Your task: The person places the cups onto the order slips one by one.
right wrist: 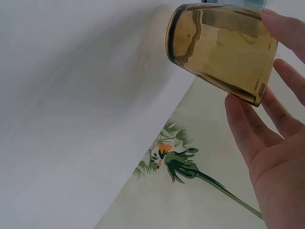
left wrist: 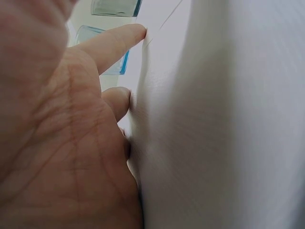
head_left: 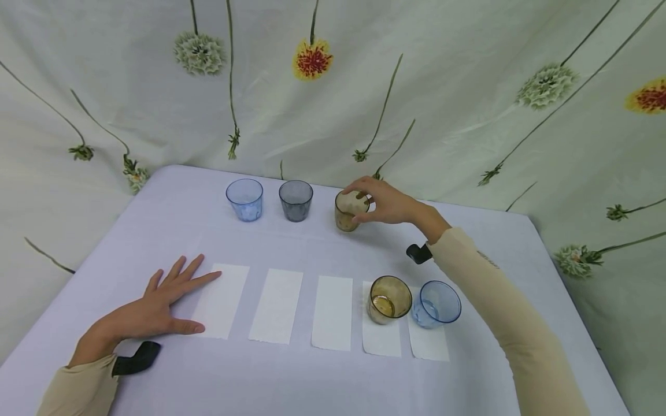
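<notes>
At the back of the table, my right hand holds an amber glass by its rim. Thumb and fingers lie on opposite sides of that rim in the right wrist view, where the amber glass shows its base toward the white cloth. My left hand rests on the table with fingers spread, its index fingertip and thumb over the leftmost white paper strip. Left of the held glass stand a grey glass and a blue glass.
Nearer the front, a second amber glass and a second blue glass stand on the two rightmost paper strips. Two bare strips, the second and the middle one, lie between. A flower-printed cloth hangs behind the table.
</notes>
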Available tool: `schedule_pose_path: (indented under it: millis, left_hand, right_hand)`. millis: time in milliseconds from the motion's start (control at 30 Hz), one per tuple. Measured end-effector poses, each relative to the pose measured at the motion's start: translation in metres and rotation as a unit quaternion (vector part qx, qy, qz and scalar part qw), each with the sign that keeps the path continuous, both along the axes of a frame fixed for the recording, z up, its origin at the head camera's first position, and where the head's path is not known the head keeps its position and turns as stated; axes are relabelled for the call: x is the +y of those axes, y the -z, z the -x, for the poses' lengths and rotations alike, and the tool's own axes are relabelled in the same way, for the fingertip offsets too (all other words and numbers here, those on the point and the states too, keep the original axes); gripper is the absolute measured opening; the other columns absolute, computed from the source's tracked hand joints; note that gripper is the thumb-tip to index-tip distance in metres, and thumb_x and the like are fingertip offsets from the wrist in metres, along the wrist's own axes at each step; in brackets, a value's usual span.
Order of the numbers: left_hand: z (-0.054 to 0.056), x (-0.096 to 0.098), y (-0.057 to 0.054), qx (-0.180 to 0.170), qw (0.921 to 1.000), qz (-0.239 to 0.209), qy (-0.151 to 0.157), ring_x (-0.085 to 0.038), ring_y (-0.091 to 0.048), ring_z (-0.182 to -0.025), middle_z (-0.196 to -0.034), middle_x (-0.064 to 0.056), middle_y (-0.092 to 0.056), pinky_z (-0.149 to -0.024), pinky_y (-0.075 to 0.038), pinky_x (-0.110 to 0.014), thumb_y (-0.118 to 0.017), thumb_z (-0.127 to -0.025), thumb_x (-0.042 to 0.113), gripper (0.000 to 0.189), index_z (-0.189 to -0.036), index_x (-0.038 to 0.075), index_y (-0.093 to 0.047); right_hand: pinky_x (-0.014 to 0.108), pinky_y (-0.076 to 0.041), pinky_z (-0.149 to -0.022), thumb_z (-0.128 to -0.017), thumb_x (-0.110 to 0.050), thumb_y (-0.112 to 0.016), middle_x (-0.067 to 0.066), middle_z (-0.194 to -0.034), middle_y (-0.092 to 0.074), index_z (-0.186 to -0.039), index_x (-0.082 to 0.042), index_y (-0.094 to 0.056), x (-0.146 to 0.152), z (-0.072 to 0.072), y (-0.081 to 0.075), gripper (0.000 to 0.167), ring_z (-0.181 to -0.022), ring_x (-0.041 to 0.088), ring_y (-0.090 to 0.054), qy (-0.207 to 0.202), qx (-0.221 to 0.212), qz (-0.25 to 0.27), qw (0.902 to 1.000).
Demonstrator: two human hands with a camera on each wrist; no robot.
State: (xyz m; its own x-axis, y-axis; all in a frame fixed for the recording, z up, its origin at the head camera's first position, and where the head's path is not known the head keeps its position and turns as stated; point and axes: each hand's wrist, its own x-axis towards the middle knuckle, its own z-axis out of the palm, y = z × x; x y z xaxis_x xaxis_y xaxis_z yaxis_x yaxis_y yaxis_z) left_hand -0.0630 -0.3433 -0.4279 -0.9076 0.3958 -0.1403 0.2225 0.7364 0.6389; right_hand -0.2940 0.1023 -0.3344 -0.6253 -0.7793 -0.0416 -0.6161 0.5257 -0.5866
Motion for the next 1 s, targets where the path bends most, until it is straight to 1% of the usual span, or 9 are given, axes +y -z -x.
schedule_pose_path:
  millis: [167, 300, 600, 767, 1000]
  left_hand:
    - [0.000, 0.000, 0.002, 0.000, 1.0000, 0.000, -0.001, -0.045, 0.022, -0.150, -0.168, -0.021, 0.003, -0.110, 0.028, -0.063, -0.080, -0.080, 0.044, 0.094, -0.158, 0.027, -0.030]
    - [0.000, 0.000, 0.003, 0.001, 1.0000, -0.001, -0.001, -0.045, 0.022, -0.150, -0.168, -0.021, 0.003, -0.110, 0.028, -0.063, -0.080, -0.081, 0.044, 0.094, -0.158, 0.027, -0.030]
    - [0.000, -0.001, 0.003, 0.003, 1.0000, 0.004, -0.001, -0.045, 0.022, -0.150, -0.168, -0.022, 0.003, -0.110, 0.028, -0.063, -0.080, -0.081, 0.044, 0.094, -0.158, 0.028, -0.030]
    - [0.000, -0.001, 0.001, 0.005, 1.0000, 0.002, 0.001, -0.045, 0.022, -0.150, -0.168, -0.021, 0.003, -0.110, 0.028, -0.063, -0.080, -0.081, 0.044, 0.093, -0.158, 0.028, -0.030]
    - [0.000, 0.000, 0.000, 0.003, 1.0000, 0.000, 0.000, -0.045, 0.023, -0.150, -0.168, -0.022, 0.004, -0.110, 0.028, -0.063, -0.080, -0.081, 0.043, 0.093, -0.158, 0.028, -0.030]
  right_hand:
    - [0.040, -0.050, -0.101, -0.088, -0.021, -0.079, 0.010, -0.146, -0.045, -0.143, -0.012, -0.050, -0.001, -0.009, -0.008, 0.063, -0.125, 0.029, -0.053, -0.006, 0.003, -0.014, 0.9999]
    - [0.040, -0.049, -0.101, -0.087, -0.022, -0.079, 0.009, -0.147, -0.044, -0.144, -0.013, -0.049, -0.001, -0.014, -0.009, 0.065, -0.126, 0.028, -0.052, -0.014, 0.000, -0.022, 0.9997]
    - [0.042, -0.049, -0.101, -0.087, -0.022, -0.080, 0.009, -0.146, -0.045, -0.144, -0.011, -0.049, -0.001, -0.020, -0.012, 0.065, -0.124, 0.029, -0.052, -0.034, 0.004, -0.010, 0.9994]
    - [0.041, -0.050, -0.100, -0.086, -0.022, -0.080, 0.009, -0.144, -0.046, -0.143, -0.012, -0.050, 0.000, -0.025, -0.015, 0.065, -0.123, 0.027, -0.053, -0.043, 0.008, 0.000, 0.9991]
    - [0.039, -0.050, -0.099, -0.086, -0.023, -0.081, 0.004, -0.141, -0.050, -0.142, -0.013, -0.051, 0.000, -0.031, -0.013, 0.064, -0.124, 0.024, -0.050, -0.078, 0.019, 0.002, 0.9968]
